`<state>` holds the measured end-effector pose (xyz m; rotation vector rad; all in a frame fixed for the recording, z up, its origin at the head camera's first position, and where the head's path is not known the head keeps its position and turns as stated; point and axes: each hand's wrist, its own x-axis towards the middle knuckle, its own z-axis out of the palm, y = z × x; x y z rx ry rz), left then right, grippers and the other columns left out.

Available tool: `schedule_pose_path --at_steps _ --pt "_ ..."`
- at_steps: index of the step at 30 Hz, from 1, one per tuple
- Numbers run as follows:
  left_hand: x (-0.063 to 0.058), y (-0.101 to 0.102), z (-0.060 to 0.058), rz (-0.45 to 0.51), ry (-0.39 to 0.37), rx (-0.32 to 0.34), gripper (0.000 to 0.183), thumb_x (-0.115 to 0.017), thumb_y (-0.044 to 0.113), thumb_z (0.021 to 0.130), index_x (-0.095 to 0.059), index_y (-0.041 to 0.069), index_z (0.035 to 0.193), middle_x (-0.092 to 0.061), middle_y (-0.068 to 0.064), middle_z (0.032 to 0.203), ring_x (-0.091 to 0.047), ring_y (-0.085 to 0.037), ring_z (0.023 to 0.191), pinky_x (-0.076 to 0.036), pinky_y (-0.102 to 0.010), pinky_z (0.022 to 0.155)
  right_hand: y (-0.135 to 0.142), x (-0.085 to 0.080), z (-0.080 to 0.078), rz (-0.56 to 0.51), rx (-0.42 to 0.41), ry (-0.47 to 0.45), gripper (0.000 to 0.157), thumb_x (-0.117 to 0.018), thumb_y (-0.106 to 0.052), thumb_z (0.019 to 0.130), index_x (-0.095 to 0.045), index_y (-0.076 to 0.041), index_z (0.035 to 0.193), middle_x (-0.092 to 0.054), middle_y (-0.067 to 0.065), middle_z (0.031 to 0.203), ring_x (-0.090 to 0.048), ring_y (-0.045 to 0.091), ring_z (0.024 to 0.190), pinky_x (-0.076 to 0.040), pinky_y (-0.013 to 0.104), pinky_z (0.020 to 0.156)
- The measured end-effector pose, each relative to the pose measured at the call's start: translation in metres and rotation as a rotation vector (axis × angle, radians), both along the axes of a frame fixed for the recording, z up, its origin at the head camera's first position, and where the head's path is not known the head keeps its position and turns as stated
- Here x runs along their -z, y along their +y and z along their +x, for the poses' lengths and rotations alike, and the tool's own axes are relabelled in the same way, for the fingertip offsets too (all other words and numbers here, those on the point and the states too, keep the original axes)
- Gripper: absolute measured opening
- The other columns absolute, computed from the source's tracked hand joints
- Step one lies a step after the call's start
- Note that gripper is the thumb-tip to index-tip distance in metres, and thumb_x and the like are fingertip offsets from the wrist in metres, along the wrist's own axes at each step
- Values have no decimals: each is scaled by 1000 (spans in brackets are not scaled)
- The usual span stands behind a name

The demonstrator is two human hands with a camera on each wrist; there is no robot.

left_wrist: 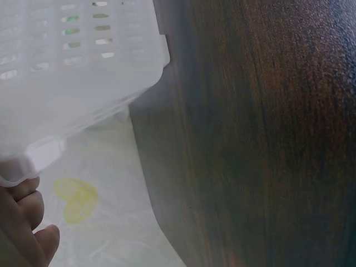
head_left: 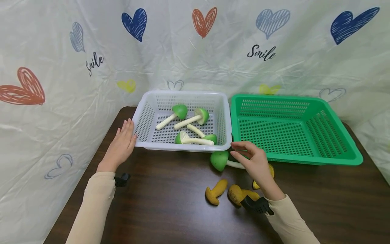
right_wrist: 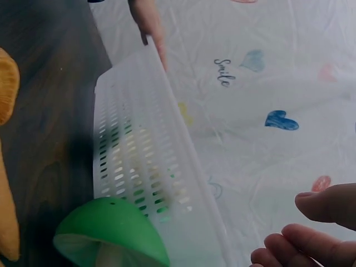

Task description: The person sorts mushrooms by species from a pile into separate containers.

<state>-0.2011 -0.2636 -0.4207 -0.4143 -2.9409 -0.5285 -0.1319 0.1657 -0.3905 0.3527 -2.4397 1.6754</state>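
yellow mushrooms (head_left: 226,193) only overhead

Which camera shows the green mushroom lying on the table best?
The head view: the whole green mushroom shows beside the right hand. The right wrist view shows its cap close but cropped; the left wrist view misses it.

Perforated plastic baskets, white (head_left: 146,117) & green (head_left: 329,135); dark wood-grain table (head_left: 170,203), slight sheen; crinkled glossy plastic backdrop (head_left: 213,61).
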Motion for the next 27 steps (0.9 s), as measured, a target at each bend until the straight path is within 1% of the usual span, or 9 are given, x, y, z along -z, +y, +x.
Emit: schedule_pose_path --at_steps 5,9,14,16,19,22,25,27 --pt "0 -1 2 -8 -1 -4 58 -34 23 102 -15 -9 146 -11 -22 154 -5 -33 143 -7 -51 113 4 2 11 -16 9 -30 26 -65 -6 89 -63 4 113 -63 16 114 -61 10 98 -48 15 82" --pt "-1 0 2 -8 -8 -7 58 -34 23 102 -14 -9 147 -11 -21 155 -5 -33 143 -7 -51 113 7 3 18 10 20 -49 26 -65 -8 89 -64 3 112 -63 15 113 -62 8 96 -49 16 80" --pt "-3 1 1 -5 -8 -6 58 -34 22 102 -13 -8 147 -11 -23 154 -5 -33 143 -6 -51 113 11 7 23 47 18 -64 25 -66 -11 89 -65 1 112 -64 11 112 -62 6 96 -49 16 80" --pt "-3 2 0 -2 -9 -6 58 -34 22 102 -13 -8 147 -11 -23 154 -5 -33 143 -6 -51 113 13 10 24 60 14 -69 24 -66 -13 89 -66 -2 111 -65 10 111 -61 2 95 -49 16 79" --pt "-3 2 0 -1 -7 -6 58 -34 21 102 -13 -8 147 -12 -24 154 -5 -33 143 -7 -51 113 16 16 26 67 11 -71 23 -65 -12 90 -67 -2 110 -65 11 109 -61 3 94 -49 16 78" --pt "-2 1 0 -5 -6 -6 58 -34 21 102 -13 -8 147 -11 -23 154 -5 -33 143 -7 -52 113 18 23 29 106 40 -48 21 -65 -10 89 -68 -3 108 -66 10 106 -62 6 91 -50 18 75" --pt "-2 1 0 -9 -6 -8 58 -34 22 102 -13 -8 147 -11 -22 154 -5 -33 143 -7 -51 113 20 31 29 195 99 4 18 -68 -7 87 -70 -4 104 -67 6 101 -64 10 87 -52 22 72" --pt "-2 1 0 -8 -8 -11 58 -34 22 102 -13 -8 147 -11 -22 154 -5 -32 143 -7 -51 113 21 36 28 274 133 57 17 -70 -4 83 -71 -4 101 -68 4 97 -65 13 84 -53 28 69"
